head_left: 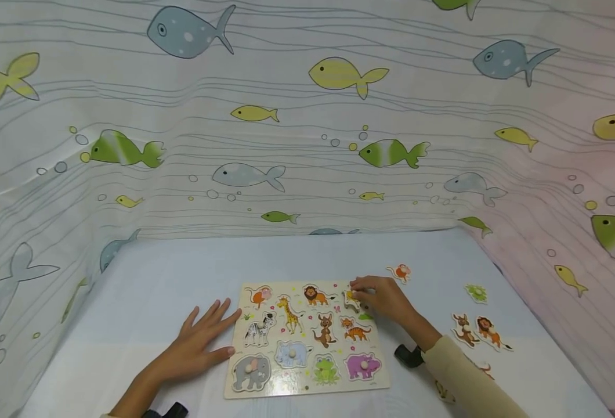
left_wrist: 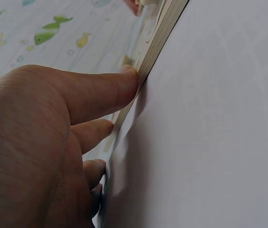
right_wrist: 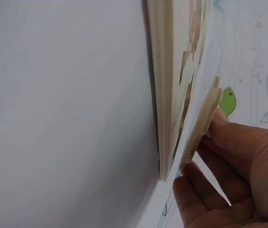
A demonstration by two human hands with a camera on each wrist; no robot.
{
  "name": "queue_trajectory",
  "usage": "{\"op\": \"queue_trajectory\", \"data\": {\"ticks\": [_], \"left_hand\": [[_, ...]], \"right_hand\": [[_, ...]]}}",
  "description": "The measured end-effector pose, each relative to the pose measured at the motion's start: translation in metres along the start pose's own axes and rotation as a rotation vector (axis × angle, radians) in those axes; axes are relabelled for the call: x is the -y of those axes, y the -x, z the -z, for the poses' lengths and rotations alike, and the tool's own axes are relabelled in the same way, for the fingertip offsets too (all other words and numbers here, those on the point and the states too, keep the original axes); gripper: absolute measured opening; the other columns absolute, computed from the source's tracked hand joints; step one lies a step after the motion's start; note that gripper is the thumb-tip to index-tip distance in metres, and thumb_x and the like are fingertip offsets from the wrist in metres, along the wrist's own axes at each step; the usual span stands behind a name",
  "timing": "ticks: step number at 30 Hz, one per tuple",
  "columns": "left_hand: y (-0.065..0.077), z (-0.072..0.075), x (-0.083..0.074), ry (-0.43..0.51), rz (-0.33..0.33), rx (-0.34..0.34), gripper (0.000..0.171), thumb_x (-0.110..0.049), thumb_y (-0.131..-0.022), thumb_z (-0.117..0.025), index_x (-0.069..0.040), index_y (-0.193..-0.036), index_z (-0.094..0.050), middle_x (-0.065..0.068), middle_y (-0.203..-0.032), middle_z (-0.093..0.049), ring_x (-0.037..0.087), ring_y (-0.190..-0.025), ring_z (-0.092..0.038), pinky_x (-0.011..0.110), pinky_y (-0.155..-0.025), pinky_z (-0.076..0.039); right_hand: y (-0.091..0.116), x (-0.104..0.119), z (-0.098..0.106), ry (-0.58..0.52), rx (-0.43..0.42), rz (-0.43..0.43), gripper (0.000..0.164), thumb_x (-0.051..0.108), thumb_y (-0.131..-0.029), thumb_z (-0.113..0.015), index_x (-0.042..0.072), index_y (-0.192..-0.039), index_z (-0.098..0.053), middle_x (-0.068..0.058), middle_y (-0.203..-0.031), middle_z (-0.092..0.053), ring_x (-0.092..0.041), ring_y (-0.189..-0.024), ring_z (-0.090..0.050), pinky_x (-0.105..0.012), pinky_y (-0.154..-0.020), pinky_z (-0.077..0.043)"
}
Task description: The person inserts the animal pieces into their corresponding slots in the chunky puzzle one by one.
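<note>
A wooden animal puzzle board (head_left: 281, 391) lies on the table. Its elephant (head_left: 259, 377), rhino (head_left: 299, 357) and hippo (head_left: 372, 366) have small knobs. My right hand (head_left: 386, 299) pinches a wooden puzzle piece (right_wrist: 201, 126) between thumb and fingers, tilted just above the board's top right corner. Which animal it bears is hard to tell, as my fingers partly cover it. My left hand (head_left: 198, 348) rests on the table with fingers spread. In the left wrist view its thumb (left_wrist: 100, 92) touches the board's side edge (left_wrist: 160, 42).
Loose pieces lie right of the board: a monkey (head_left: 402, 271), a frog (head_left: 477, 293), a kangaroo (head_left: 464, 331) and a lion (head_left: 489, 332). More are partly hidden by my right sleeve (head_left: 469, 374). A fish-patterned curtain (head_left: 297, 139) surrounds the table.
</note>
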State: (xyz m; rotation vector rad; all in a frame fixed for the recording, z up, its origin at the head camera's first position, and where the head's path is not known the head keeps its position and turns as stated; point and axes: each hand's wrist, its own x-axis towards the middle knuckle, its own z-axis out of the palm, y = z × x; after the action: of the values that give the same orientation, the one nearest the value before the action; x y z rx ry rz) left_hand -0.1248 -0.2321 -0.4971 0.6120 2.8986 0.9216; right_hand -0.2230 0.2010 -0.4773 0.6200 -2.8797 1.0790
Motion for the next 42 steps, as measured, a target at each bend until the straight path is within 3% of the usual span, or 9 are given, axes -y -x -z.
{"op": "queue_trajectory", "data": {"ticks": [22, 42], "left_hand": [[-0.0008, 0.0009, -0.0021, 0.017, 0.022, 0.015, 0.070, -0.048, -0.089, -0.068, -0.021, -0.150, -0.047, 0.018, -0.162, -0.030, 0.049, -0.150, -0.020, 0.065, -0.120, 0.001], [-0.0030, 0.0031, -0.0028, 0.010, 0.019, 0.026, 0.070, -0.047, -0.089, -0.068, -0.021, -0.151, -0.046, 0.018, -0.163, -0.029, 0.048, -0.151, -0.020, 0.065, -0.120, 0.001]], "right_hand": [[-0.0019, -0.0044, -0.0095, 0.019, 0.004, 0.026, 0.023, 0.017, -0.087, -0.077, 0.009, -0.108, -0.078, -0.007, -0.120, -0.074, -0.031, -0.124, -0.064, -0.047, -0.102, -0.052], [0.0000, -0.0043, -0.0058, 0.028, 0.017, 0.072, 0.024, 0.015, -0.087, -0.077, 0.006, -0.109, -0.077, -0.008, -0.120, -0.074, -0.031, -0.124, -0.063, -0.046, -0.102, -0.052]]}}
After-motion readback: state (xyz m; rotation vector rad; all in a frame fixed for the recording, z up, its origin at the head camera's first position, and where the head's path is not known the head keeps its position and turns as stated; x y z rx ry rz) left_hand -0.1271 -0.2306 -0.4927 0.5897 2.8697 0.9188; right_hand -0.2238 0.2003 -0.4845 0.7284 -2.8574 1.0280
